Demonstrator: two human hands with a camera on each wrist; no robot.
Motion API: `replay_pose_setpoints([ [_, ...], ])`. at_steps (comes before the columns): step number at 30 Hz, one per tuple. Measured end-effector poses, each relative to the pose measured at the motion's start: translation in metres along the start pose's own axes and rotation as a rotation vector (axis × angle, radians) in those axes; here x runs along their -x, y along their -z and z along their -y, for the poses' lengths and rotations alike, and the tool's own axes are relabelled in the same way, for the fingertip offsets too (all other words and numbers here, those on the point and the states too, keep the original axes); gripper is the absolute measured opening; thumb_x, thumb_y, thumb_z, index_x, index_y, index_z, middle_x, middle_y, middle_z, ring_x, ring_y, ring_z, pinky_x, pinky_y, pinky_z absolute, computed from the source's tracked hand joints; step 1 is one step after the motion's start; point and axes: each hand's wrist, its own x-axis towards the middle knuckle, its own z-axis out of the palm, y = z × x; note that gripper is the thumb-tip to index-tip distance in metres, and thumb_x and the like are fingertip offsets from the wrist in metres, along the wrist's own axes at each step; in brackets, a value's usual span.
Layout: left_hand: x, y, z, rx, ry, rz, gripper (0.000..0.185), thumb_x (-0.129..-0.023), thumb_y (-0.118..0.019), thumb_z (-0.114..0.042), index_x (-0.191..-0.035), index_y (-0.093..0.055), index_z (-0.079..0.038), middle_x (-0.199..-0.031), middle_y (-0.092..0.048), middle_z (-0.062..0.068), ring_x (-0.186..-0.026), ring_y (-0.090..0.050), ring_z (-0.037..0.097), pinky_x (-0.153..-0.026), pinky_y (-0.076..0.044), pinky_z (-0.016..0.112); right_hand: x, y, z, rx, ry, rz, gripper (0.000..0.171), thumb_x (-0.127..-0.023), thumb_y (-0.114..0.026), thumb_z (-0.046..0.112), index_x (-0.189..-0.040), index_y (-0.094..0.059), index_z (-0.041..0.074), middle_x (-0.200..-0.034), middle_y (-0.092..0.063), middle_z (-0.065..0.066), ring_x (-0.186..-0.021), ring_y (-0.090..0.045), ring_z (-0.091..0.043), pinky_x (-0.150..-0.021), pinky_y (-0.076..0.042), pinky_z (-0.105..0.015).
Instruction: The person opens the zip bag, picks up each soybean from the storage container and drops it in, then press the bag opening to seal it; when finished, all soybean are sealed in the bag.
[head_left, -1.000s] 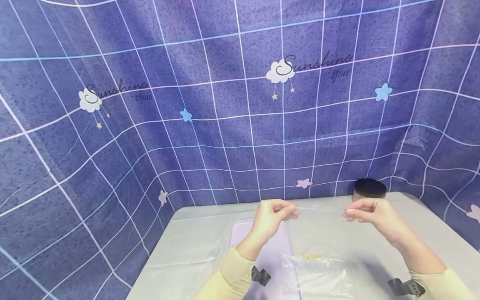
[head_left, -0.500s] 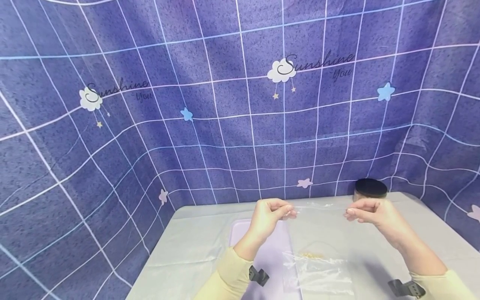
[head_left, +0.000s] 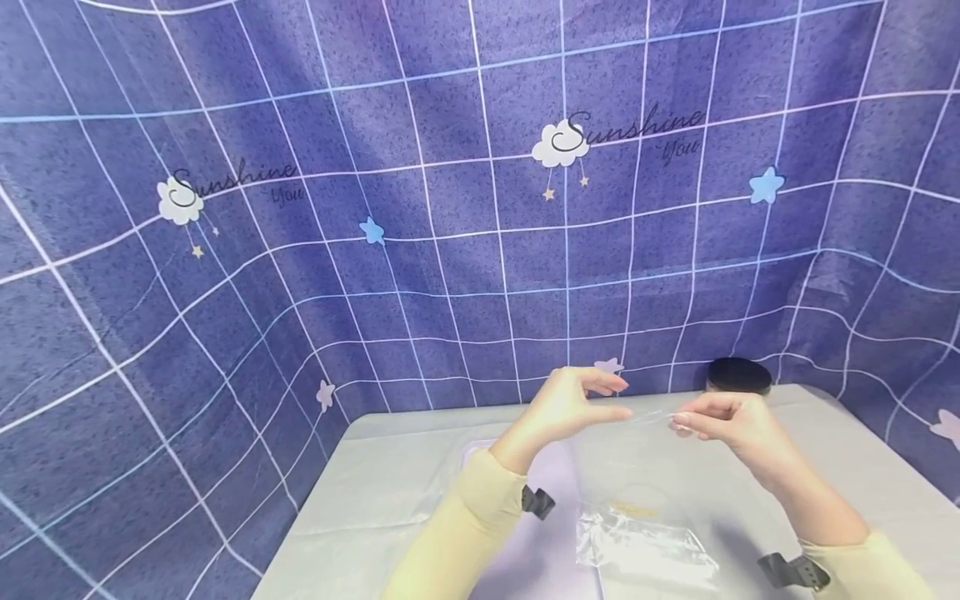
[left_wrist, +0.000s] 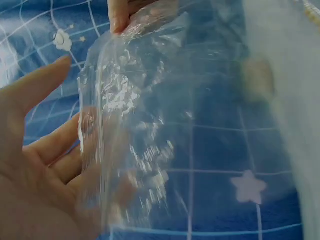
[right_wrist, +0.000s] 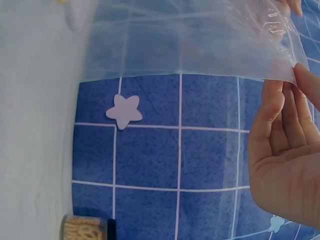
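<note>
A clear zip-seal bag (left_wrist: 145, 100) is held up by its mouth in front of me, its edge (head_left: 652, 416) running thinly between my hands in the head view. My right hand (head_left: 723, 421) pinches one corner of the mouth between thumb and fingers. At the opposite end, my left hand (head_left: 573, 404) has its thumb and fingers spread apart. In the left wrist view the left fingers lie behind the clear film, with the thumb to one side. Small gold pieces (head_left: 633, 508) show low in the head view, above crinkled shiny plastic (head_left: 648, 546).
A lilac tray (head_left: 551, 533) lies on the pale cloth-covered table (head_left: 390, 475), partly behind my left forearm. A jar with a black lid (head_left: 738, 375) stands at the back right; brown pieces (right_wrist: 85, 230) show inside it. A purple grid curtain (head_left: 465, 250) surrounds the table.
My left hand has let go of the bag's mouth, spread its thumb and fingers, and moved right and slightly up. My right hand has shifted slightly left, still pinching its corner.
</note>
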Motion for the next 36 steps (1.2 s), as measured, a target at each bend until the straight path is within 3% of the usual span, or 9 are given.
replay_pose_setpoints([
  [5,-0.014,-0.009,-0.018,-0.166,-0.065,0.084,0.026,-0.074,-0.08,-0.035,-0.095,-0.074,-0.021,-0.088,-0.072,-0.015,-0.079,-0.06,-0.012,-0.071,-0.046,0.008,-0.001,-0.003,0.005,-0.006,0.009,0.004,0.017,-0.087,-0.067,0.009,-0.095,-0.068,-0.006,-0.08,-0.073,0.002,-0.075,-0.07,-0.012,-0.068,-0.053,-0.026],
  [10,-0.018,-0.018,-0.023,-0.218,-0.114,0.079,0.009,-0.077,-0.078,-0.027,-0.084,-0.074,-0.022,-0.078,-0.071,-0.015,-0.068,-0.056,-0.018,-0.064,-0.045,0.005,-0.002,-0.005,0.008,-0.004,0.013,-0.004,0.016,-0.087,-0.066,0.01,-0.094,-0.068,-0.005,-0.08,-0.073,0.002,-0.075,-0.07,-0.013,-0.068,-0.053,-0.027],
  [18,-0.019,-0.024,-0.025,-0.274,-0.065,0.076,0.004,-0.079,-0.075,-0.025,-0.083,-0.075,-0.023,-0.076,-0.071,-0.016,-0.065,-0.055,-0.016,-0.063,-0.043,0.006,-0.002,-0.006,0.009,-0.002,0.0,-0.006,0.017,-0.087,-0.066,0.011,-0.094,-0.068,-0.004,-0.081,-0.074,0.002,-0.076,-0.07,-0.013,-0.068,-0.052,-0.027],
  [29,-0.018,-0.029,-0.025,-0.325,-0.054,0.118,0.006,-0.085,-0.071,-0.024,-0.086,-0.072,-0.019,-0.074,-0.067,-0.016,-0.063,-0.053,-0.012,-0.06,-0.041,0.006,0.0,-0.009,0.008,0.058,0.047,-0.03,0.011,-0.084,-0.07,0.01,-0.086,-0.071,-0.001,-0.073,-0.072,-0.001,-0.071,-0.067,-0.011,-0.066,-0.048,-0.024],
  [36,-0.015,-0.03,-0.026,-0.334,-0.043,0.079,0.004,-0.084,-0.07,-0.025,-0.082,-0.071,-0.021,-0.07,-0.065,-0.017,-0.06,-0.052,-0.011,-0.057,-0.04,0.008,0.0,-0.01,0.009,0.021,0.014,0.007,0.018,-0.086,-0.068,0.011,-0.096,-0.068,-0.005,-0.081,-0.073,0.001,-0.076,-0.07,-0.011,-0.067,-0.053,-0.026],
])
